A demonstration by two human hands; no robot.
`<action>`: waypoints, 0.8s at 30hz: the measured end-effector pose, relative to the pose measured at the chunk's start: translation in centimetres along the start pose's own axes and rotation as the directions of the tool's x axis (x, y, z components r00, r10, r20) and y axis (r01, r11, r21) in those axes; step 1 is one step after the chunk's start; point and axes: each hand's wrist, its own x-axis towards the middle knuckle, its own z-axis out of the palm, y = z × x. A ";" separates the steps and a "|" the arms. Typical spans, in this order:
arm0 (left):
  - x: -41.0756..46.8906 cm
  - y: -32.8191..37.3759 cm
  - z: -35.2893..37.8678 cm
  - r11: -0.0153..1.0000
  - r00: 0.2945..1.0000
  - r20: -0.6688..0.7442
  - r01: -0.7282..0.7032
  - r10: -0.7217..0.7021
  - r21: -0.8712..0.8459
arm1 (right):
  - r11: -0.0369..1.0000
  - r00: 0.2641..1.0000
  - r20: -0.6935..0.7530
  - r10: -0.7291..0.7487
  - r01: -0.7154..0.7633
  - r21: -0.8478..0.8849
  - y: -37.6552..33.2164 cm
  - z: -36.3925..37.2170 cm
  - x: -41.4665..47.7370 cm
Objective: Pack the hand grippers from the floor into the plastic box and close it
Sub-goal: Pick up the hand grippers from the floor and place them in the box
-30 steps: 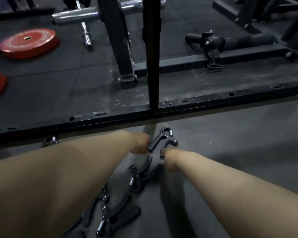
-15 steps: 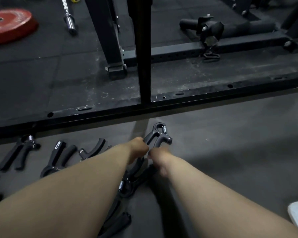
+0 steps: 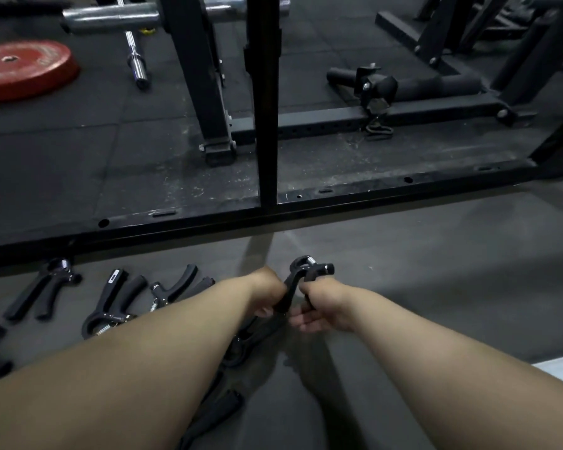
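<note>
Head view, lower centre: left hand [image 3: 268, 293] and right hand [image 3: 322, 306] close together, both clamped on one gripper [image 3: 306, 274] just above the floor [image 3: 436, 271], as a second ago. Newly revealed lower left: more grippers [image 3: 111, 303], unpacked. No box identifiable; much packing left.

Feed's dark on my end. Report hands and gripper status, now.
Left hand and right hand both grip one gripper. Spare grippers lie on floor, left side. Nothing seen in the way.
</note>
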 end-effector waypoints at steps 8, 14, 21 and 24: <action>-5.7 -0.3 1.1 0.868 0.986 -0.153 -0.024 -0.060 -0.495 | 0.594 0.939 -0.097 -0.330 0.127 -0.794 2.1 0.0 -6.9; -10.4 -1.0 1.3 0.777 0.983 -0.158 -0.027 -0.093 -0.628 | 0.139 0.792 0.057 -0.608 0.177 -0.974 5.0 -0.1 -11.6; -13.8 -1.9 3.1 0.887 0.953 -0.298 -0.180 0.050 -0.426 | 0.340 0.807 0.027 -0.590 0.279 -0.898 7.7 -1.3 -16.3; -15.5 -1.7 4.3 0.891 0.949 -0.272 -0.259 0.162 -0.374 | 0.352 0.814 -0.038 -0.580 0.208 -0.912 7.7 -2.6 -17.9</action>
